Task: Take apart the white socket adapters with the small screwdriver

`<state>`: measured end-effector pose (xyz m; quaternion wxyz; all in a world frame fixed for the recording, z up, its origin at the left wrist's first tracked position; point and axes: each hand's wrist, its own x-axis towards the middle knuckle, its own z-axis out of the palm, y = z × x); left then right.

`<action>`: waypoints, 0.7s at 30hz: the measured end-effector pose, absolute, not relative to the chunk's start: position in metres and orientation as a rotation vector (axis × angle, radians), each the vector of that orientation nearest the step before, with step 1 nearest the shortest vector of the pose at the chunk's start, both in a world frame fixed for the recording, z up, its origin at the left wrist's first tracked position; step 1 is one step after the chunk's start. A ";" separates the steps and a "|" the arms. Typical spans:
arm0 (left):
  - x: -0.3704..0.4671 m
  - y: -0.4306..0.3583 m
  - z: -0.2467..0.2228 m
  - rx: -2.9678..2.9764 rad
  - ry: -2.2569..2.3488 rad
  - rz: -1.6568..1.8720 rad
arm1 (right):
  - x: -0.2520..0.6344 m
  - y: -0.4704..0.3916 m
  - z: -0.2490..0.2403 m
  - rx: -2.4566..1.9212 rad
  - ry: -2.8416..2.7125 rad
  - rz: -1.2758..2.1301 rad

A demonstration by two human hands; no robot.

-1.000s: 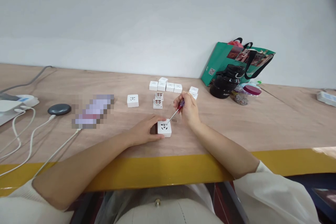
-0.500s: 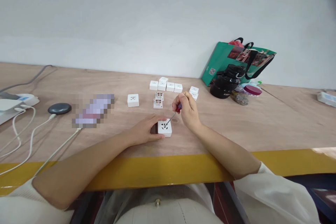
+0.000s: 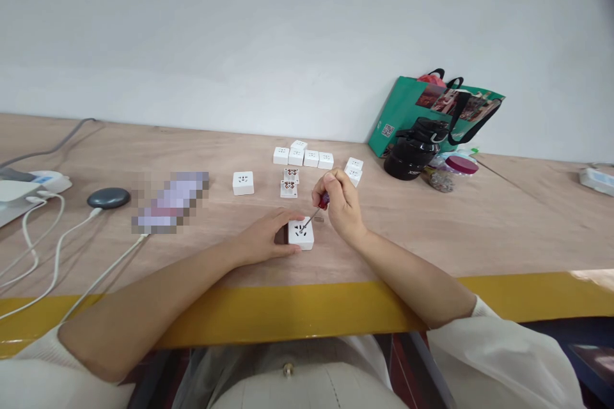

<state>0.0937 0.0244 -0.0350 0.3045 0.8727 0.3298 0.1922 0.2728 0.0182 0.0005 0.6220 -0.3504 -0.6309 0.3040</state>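
Observation:
A white square power socket lies face up on the wooden table, close to its yellow front edge. My left hand grips it from the left, thumb on the near side and fingers on the far side. In my right hand is a screwdriver with a dark red handle, held at a slant. Its tip meets the middle of the socket's face, among the slots. Just beyond the socket stand two open white socket inserts with copper-coloured metal inside. A small brownish piece lies right of the socket.
Several white sockets sit in a group farther back, with another socket at left. A black bottle, a green bag and a jar stand back right. At left are a blurred phone, a dark oval device and white cables.
My right hand has shifted slightly to the left with the screwdriver, whose tip stays on the socket. The left hand and the socket have not moved.

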 end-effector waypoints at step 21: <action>0.095 0.024 -0.032 2.332 0.905 0.471 | 0.274 0.020 0.002 -0.803 -1.434 0.699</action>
